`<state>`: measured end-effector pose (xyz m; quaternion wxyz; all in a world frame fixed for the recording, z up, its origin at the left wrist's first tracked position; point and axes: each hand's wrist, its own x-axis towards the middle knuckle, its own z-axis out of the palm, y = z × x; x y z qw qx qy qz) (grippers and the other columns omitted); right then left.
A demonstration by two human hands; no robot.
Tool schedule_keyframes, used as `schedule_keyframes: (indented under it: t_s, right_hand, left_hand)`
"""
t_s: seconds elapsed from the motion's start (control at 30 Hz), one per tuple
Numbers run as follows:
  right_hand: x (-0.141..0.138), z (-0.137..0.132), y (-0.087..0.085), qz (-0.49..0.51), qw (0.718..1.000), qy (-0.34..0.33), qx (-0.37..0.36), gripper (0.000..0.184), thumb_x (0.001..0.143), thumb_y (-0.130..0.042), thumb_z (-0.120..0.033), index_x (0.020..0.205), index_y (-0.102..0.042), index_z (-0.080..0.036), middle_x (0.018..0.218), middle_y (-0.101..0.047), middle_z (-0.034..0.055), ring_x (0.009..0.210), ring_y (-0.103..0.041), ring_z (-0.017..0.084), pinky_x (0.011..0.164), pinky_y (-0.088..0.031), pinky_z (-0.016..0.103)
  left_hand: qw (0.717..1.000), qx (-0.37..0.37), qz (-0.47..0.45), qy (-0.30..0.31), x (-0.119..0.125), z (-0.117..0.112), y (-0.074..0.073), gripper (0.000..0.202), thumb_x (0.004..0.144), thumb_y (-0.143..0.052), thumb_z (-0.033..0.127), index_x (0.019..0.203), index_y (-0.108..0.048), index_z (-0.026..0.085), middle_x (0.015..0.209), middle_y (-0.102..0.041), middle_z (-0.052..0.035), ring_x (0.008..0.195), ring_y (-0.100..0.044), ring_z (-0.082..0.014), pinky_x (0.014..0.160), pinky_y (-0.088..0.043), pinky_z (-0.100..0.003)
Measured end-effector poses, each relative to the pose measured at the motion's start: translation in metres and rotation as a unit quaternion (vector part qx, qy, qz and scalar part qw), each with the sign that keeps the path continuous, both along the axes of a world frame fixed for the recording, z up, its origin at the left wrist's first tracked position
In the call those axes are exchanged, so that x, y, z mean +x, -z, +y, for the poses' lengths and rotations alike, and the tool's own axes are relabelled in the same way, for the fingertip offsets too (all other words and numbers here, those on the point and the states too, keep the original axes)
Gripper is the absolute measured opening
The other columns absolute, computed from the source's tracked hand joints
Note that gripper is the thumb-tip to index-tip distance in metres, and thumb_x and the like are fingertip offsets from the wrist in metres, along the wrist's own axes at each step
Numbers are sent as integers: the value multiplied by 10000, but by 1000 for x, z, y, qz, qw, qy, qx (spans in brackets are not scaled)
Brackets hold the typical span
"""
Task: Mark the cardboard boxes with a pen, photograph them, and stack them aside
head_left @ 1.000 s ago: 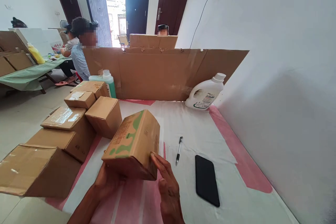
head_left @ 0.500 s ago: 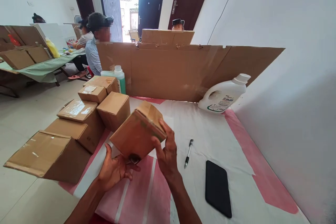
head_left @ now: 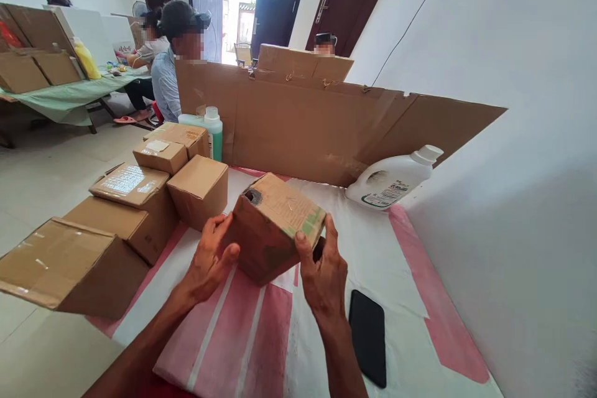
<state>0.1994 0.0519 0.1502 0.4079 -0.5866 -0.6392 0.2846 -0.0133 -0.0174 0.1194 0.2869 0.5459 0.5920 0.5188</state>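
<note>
Carton in hand: brown cardboard box with green print [head_left: 280,224], tilted, between your two hands above the cloth; whether its lowest corner touches, you cannot tell.
Carton's top face: dark, ragged round hole [head_left: 253,196] near the left corner.
Your right hand [head_left: 325,277]: grasping the carton's right end, thumb on the near edge.
Your left hand [head_left: 208,261]: fingers extended by the carton's left side, thumb free, not clenched.
Cloth: white-and-pink sheet [head_left: 410,336] before you.
Phone: flat black rectangular slab [head_left: 367,336], beside your right forearm.
Left group: six brown cardboard boxes [head_left: 198,189], close together.
Far right: white plastic handled jug [head_left: 392,183], leaning.
</note>
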Motion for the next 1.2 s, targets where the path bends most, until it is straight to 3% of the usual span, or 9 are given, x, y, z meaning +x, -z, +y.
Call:
schedule_keyframes:
  t_s: [0.1,0.2,0.33,0.43,0.53,0.67,0.83,1.07,1.2]
  right_hand:
    - [0,-24,2,17,998,-42,-40,973,925,-435,-713,1632,-49,-165,653,-634,-42,550,-593,214,553,-441,313]
    - [2,-39,4,-19,999,-18,-20,912,920,-476,-705,1597,-238,-143,545,-515,-84,488,-545,195,520,-401,294]
    - [20,-49,13,-7,1000,19,22,741,946,-468,-671,1470,-475,-147,572,-521,-66,495,-557,179,542,-418,291]
    - [44,-52,27,-3,994,72,78,568,948,-511,-624,1273,-641,-176,664,-598,-17,584,-600,186,618,-457,305]
    - [66,-51,43,47,979,159,116,506,933,-549,-602,1209,-659,-193,994,-690,90,913,-659,257,845,-496,381]
    - [64,-53,64,248,967,52,15,622,958,-467,-618,1466,-488,-258,1429,-582,122,1294,-562,317,1014,-494,489]
    - [29,-74,69,320,944,-3,-81,606,962,-482,-619,1436,-548,-248,1308,-692,104,1222,-627,329,968,-556,494]
    - [17,-83,51,387,916,-55,-90,561,1001,-437,-596,1471,-497,-296,1493,-563,56,1367,-526,258,1113,-468,440]
    - [44,-63,68,277,959,-9,-61,621,1026,-222,-619,1402,-545,-244,1357,-652,112,1248,-616,256,945,-547,404]
  left_hand:
    - [999,6,-25,-25,0,39,-2,834,879,-452,794,1444,-466,180,1444,-448,-176,1363,-433,-327,1160,-327,-489]
    - [997,-10,-73,-6,0,70,-2,830,860,-450,817,1382,-439,172,1402,-506,-190,1338,-471,-321,1154,-326,-489]
    - [998,-16,-58,22,9,87,-13,809,847,-597,711,1445,-365,217,1423,-484,-172,1366,-444,-329,1164,-308,-506]
    - [998,-6,-33,53,19,84,-25,725,851,-659,553,1446,-395,235,1446,-457,-156,1403,-391,-334,1195,-264,-514]
    - [989,12,-37,142,28,72,-33,681,857,-648,458,1456,-396,252,1456,-468,-131,1396,-408,-331,1197,-280,-518]
    - [972,40,-52,225,44,49,-35,735,837,-653,455,1499,-378,287,1535,-405,-92,1431,-366,-357,1204,-276,-523]
    - [975,44,-106,192,59,20,-36,687,894,-584,458,1521,-334,329,1599,-358,-49,1464,-338,-368,1189,-306,-504]
    - [976,-40,-124,172,43,20,-43,730,878,-624,522,1523,-347,323,1537,-474,-66,1383,-461,-373,1131,-383,-496]
    - [983,-39,-112,139,37,23,-37,715,872,-617,548,1503,-379,313,1497,-512,-80,1344,-488,-377,1123,-374,-533]
